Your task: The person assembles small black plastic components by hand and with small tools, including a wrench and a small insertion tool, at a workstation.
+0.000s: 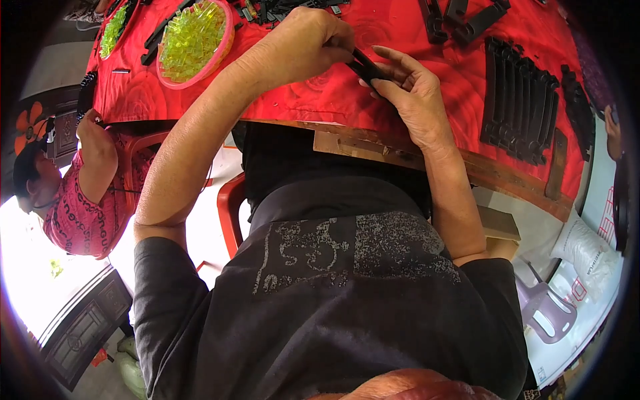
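A long, narrow black plastic part [367, 69] is held slantwise over the red-covered table. My right hand [415, 100] grips its lower end between thumb and fingers, the other fingers spread behind it. At the upper end, my left hand [319, 39] is closed with curled fingers. Those fingertips meet the part's end, and whatever small piece might be between them is hidden. To the left of my left forearm stands a pink basket [175, 85] heaped with clear yellow-green plastic pieces [195, 35].
Several long black parts [520, 100] lie in a row at the right, with more black parts [460, 20] behind. Small dark pieces [267, 12] are scattered at the far edge. A wooden table edge [400, 152] runs before me. Another person [80, 200] sits at the left.
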